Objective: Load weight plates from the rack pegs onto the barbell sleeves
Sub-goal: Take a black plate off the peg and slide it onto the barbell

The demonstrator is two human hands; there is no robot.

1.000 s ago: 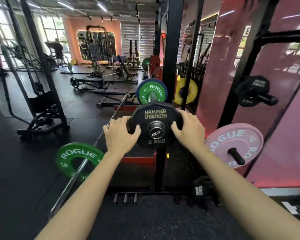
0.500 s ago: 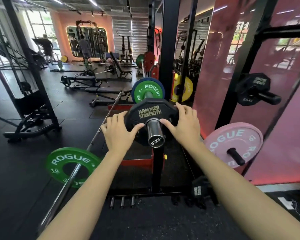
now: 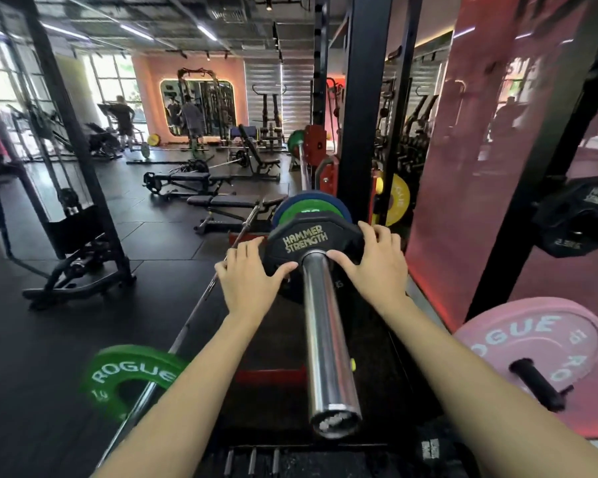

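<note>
A chrome barbell sleeve carries a black Hammer Strength plate between both hands, green and blue plates just beyond.

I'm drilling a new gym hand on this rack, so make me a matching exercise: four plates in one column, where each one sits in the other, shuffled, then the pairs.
Things:
1. black Hammer Strength plate
2. pink Rogue plate
3. yellow plate
4. green Rogue plate

Places:
A. on a bar lying low at the left
B. on the chrome barbell sleeve, left hand and right hand on it
C. on a black rack peg, lower right
D. behind the black upright

Pairs: 1-B, 2-C, 3-D, 4-A
</note>
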